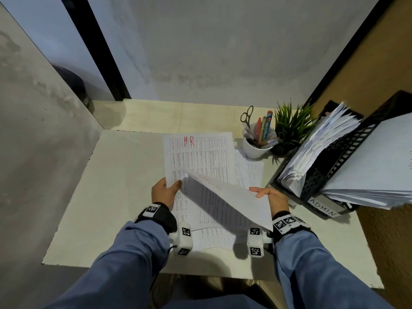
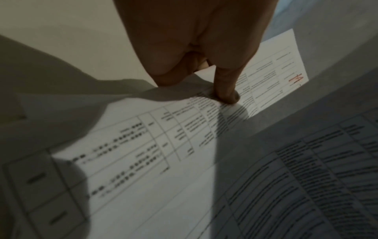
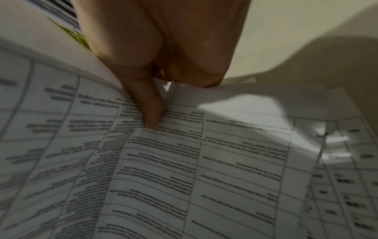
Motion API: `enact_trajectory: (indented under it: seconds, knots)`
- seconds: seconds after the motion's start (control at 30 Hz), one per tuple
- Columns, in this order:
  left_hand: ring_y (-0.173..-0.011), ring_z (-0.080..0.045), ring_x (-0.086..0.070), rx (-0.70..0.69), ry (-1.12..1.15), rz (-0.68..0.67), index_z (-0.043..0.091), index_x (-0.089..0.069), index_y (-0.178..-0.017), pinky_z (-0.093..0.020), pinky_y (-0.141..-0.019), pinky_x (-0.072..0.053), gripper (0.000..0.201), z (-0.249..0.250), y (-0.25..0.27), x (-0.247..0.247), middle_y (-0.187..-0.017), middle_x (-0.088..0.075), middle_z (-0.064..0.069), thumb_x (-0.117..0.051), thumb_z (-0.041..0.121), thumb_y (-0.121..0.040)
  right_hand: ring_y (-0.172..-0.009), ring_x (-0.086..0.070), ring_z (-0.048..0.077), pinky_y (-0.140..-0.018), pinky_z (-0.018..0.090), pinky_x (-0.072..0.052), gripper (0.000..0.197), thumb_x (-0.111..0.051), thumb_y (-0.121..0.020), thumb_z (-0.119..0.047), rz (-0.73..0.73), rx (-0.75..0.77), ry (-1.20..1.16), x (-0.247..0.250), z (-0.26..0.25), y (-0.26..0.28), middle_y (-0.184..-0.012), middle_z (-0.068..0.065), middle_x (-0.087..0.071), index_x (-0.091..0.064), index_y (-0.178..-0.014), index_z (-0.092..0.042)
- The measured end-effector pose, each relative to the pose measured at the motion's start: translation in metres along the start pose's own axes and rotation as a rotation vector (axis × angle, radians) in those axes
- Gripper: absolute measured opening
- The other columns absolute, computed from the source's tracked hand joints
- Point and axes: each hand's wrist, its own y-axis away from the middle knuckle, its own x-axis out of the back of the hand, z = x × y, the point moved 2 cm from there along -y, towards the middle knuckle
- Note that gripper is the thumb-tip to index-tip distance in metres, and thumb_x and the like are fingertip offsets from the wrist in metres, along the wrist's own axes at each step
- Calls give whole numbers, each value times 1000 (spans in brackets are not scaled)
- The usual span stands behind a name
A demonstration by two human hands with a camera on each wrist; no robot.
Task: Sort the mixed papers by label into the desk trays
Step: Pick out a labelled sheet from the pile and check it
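Papers, thin white sheets printed with dense black tables, lie loosely fanned on the pale matte tabletop in front of a person in blue sleeves. The sheet lying uppermost at the far side carries the red handwritten letters "HR" near its top edge. The left hand pins that sheet at its near left side, its grip closed on the paper's edge with the thumb pressed flat on the print. The right hand holds a second sheet raised and tilted off the pile, bowed into a soft curve, thumb on the printed face and the other fingers behind it. To the right stands a black perforated plastic tray stuffed with curling white pages, a strip on its front reading "ADMIN". Beside it sit a spiky green plant and a round white cup of pens and metal scissors.
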Motion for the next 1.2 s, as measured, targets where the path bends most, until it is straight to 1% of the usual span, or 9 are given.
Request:
enact_trajectory:
  seconds: [0.13, 0.27, 0.4, 0.6, 0.8, 0.97, 1.07, 1.13, 1.2]
  knots:
    - [-90, -22, -61, -16, -33, 30, 11, -66, -92, -34, -81, -50, 12, 2, 1, -3, -89, -68, -4, -62, 3, -84, -77, -60, 30, -69, 33, -48, 53, -36, -72, 25, -18, -36, -36, 1, -1, -1, -89, 17, -66, -56, -34, -6]
    - [-107, -31, -59, -32, -189, 62, 13, -58, -112, -48, -95, -49, 31, 5, 3, -4, -115, -62, -11, -55, 4, -83, -70, -60, 28, -66, 33, -51, 34, -48, -75, 22, 17, -68, 20, -3, -1, 3, -69, 6, -70, -66, -67, -6]
    - [-146, -12, -2, -110, -467, -111, 25, -16, -150, -34, -119, -6, 89, 20, 16, -20, -157, -4, 10, -42, -12, -73, -86, -67, 33, -73, 41, -55, 28, -55, -80, 18, -74, -192, 12, -10, -1, 7, -98, 19, -69, -62, -102, 1]
    - [-106, -29, -64, -34, -19, -282, 14, -63, -110, -36, -87, -53, 34, 70, 37, -37, -109, -69, -7, -63, -2, -81, -82, -69, 27, -63, 32, -58, 29, -56, -79, 19, -161, -73, -2, -22, -26, 23, -88, 11, -73, -65, -100, 2]
    - [-83, -3, -68, -306, 21, -224, 12, -62, -105, -15, -69, -55, 26, 120, 61, -41, -97, -69, 2, -67, 1, -82, -89, -67, 11, -77, 23, -55, 34, -62, -78, 13, -91, 385, 185, -26, -67, 41, -97, 3, -68, -60, -100, -12]
    - [-83, -6, -67, -240, -132, -226, 24, -64, -95, -22, -73, -55, 21, 94, 69, -41, -95, -69, 1, -69, 8, -82, -68, -64, -5, -61, 14, -52, 27, -57, -84, 9, -88, 364, 210, -36, -53, 61, -79, -5, -65, -61, -83, -18]
    - [-81, -17, -65, -137, -255, -237, 14, -64, -100, -13, -57, -50, 12, 75, 76, -45, -89, -68, -1, -63, 17, -88, -83, -68, 22, -69, 39, -57, 11, -52, -87, 8, -61, 278, 353, -40, -28, 61, -82, 22, -66, -62, -86, 6]
    - [-76, -11, -64, -203, -309, -260, 15, -64, -99, -7, -54, -46, 10, 81, 78, -47, -83, -66, 5, -58, 16, -91, -87, -63, 37, -71, 32, -53, 12, -50, -88, 6, -30, 285, 348, -35, -31, 60, -85, 22, -65, -61, -93, 9]
    - [-69, -11, -61, -290, -346, -306, 6, -66, -89, -15, -61, -48, 14, 104, 84, -47, -76, -65, 0, -58, 17, -91, -79, -62, 22, -66, 23, -51, 14, -51, -89, 3, -18, 379, 298, -25, -51, 64, -83, 14, -65, -64, -92, -4]
